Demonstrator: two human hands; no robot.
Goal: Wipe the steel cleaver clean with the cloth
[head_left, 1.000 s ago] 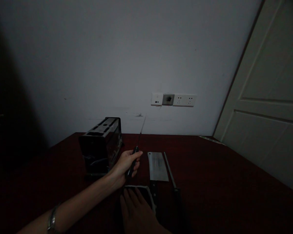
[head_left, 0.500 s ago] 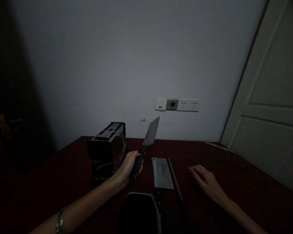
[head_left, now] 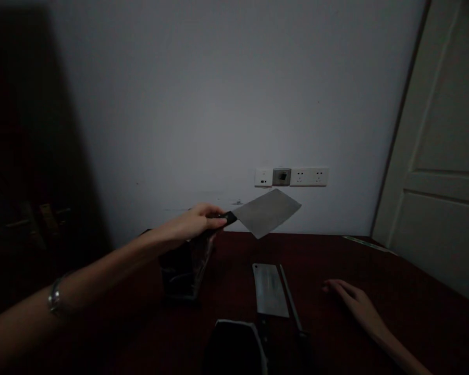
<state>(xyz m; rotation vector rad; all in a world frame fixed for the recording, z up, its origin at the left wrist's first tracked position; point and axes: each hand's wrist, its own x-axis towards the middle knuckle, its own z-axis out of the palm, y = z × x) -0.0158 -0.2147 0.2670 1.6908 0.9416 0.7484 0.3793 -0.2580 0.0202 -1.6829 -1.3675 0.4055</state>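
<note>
My left hand (head_left: pixel 197 221) is closed on the black handle of a cleaver (head_left: pixel 266 212), held in the air with the wide grey blade pointing right, above a dark knife block (head_left: pixel 183 268). My right hand (head_left: pixel 349 299) lies flat on the dark red table (head_left: pixel 375 271), fingers stretched out, holding nothing. Between the hands a second cleaver (head_left: pixel 270 289) lies flat on the table with a thin sharpening rod (head_left: pixel 291 304) beside it on the right.
A dark object with a pale rim (head_left: pixel 236 346) sits at the near table edge. Wall sockets (head_left: pixel 291 177) are on the grey wall behind. A white door (head_left: pixel 441 156) stands at the right. The room is dim, and the left side is in shadow.
My left hand has lifted the cleaver up and over the knife block, turning the blade flat towards the right. My right hand has settled flat on the table at the right.
</note>
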